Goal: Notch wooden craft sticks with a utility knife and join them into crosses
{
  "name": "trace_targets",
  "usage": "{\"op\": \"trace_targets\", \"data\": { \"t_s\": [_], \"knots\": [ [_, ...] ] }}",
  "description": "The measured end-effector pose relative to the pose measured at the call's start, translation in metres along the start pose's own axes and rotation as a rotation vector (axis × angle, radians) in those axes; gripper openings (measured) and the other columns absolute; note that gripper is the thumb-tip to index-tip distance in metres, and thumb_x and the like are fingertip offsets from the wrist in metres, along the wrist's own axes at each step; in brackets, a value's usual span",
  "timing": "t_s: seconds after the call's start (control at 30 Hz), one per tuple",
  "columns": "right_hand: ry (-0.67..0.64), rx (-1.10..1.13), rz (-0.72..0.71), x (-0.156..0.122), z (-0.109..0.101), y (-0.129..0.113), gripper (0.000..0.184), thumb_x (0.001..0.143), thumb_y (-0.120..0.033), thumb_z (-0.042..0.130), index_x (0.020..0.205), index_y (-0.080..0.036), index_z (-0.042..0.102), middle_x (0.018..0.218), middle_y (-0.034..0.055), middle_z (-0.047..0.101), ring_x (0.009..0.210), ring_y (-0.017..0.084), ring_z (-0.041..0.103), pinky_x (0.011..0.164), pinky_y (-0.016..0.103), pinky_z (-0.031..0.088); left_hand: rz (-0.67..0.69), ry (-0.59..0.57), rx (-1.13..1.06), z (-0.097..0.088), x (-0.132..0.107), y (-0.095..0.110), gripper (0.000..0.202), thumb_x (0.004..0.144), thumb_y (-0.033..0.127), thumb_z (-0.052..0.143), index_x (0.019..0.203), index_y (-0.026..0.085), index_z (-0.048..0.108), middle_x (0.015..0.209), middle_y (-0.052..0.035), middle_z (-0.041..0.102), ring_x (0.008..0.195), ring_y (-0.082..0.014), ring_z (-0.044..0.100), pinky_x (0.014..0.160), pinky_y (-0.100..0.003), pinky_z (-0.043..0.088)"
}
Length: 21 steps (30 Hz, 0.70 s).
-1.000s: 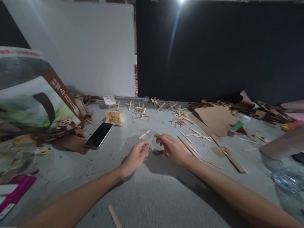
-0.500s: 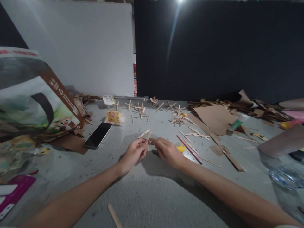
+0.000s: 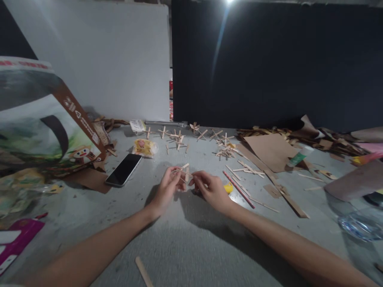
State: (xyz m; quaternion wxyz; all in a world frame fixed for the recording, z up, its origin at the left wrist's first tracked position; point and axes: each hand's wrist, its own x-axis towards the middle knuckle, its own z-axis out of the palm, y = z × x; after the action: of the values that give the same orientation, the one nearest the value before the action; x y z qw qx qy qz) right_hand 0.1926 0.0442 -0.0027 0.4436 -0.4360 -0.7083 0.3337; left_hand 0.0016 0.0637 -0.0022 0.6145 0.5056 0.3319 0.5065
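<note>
My left hand (image 3: pixel 167 188) pinches a small piece made of crossed wooden craft sticks (image 3: pixel 187 172), raised just above the grey table. From the right, my right hand (image 3: pixel 210 189) has thumb and forefinger closed at the tip of a thin stick that runs across the piece. The fingers partly cover where the sticks meet. Beside my right hand lies a small yellow object (image 3: pixel 228 187), partly hidden by it. A red pencil (image 3: pixel 238 189) and loose craft sticks (image 3: pixel 249 169) lie farther right.
Several crossed-stick pieces (image 3: pixel 179 139) stand at the back. A phone (image 3: pixel 124 170) and wrapped snack (image 3: pixel 144 148) lie left, near a large printed bag (image 3: pixel 32 119). Cardboard (image 3: pixel 271 151), a glue stick (image 3: pixel 300 156) and a clear glass dish (image 3: pixel 360 224) are right. One stick (image 3: pixel 143 272) lies in front.
My left hand has turned and its fingers have lifted, tilting the crossed sticks more upright. My right hand has shifted slightly right, its fingertips still at the stick.
</note>
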Motion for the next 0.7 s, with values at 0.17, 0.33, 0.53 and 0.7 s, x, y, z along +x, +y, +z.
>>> {"op": "trace_targets", "data": {
  "t_s": [0.17,0.33,0.53,0.7],
  "knots": [
    [-0.279,0.101,0.067,0.017,-0.016,-0.013,0.047,0.108,-0.061,0.051,0.101,-0.018,0.07,0.082,0.0078,0.078,0.064,0.016,0.067,0.063,0.028,0.053,0.086,-0.041,0.145,-0.009,0.009,0.002,0.049,0.082,0.063,0.085,0.09,0.018,0.067,0.062,0.0028,0.063,0.056,-0.0127,0.057,0.059,-0.026,0.044],
    [-0.25,-0.403,-0.052,0.064,-0.025,-0.005,0.051,0.118,-0.034,0.028,0.103,-0.016,0.074,0.085,0.0086,0.073,0.078,0.02,0.068,0.077,0.032,0.055,0.049,0.046,0.02,-0.016,0.019,0.001,0.05,0.074,0.059,0.091,0.086,0.019,0.065,0.06,0.004,0.062,0.046,-0.0101,0.051,0.046,-0.023,0.034],
    [-0.268,-0.671,-0.045,0.104,-0.01,0.021,0.019,0.093,-0.014,0.076,0.111,-0.018,0.078,0.128,0.0176,0.065,0.122,0.032,0.057,0.106,0.045,0.046,-0.054,0.108,-0.12,-0.02,0.022,-0.001,0.048,0.065,0.044,0.096,0.088,0.02,0.062,0.058,0.0053,0.062,0.043,-0.0086,0.05,0.043,-0.02,0.026],
    [-0.287,-0.748,0.056,0.108,-0.002,0.034,0.009,0.095,-0.022,0.077,0.103,-0.018,0.077,0.12,0.0167,0.067,0.114,0.032,0.059,0.096,0.04,0.046,-0.134,0.153,-0.199,-0.023,0.024,-0.002,0.044,0.068,0.034,0.094,0.094,0.019,0.062,0.056,0.0064,0.061,0.043,-0.0084,0.05,0.043,-0.019,0.026]
  ]
}}
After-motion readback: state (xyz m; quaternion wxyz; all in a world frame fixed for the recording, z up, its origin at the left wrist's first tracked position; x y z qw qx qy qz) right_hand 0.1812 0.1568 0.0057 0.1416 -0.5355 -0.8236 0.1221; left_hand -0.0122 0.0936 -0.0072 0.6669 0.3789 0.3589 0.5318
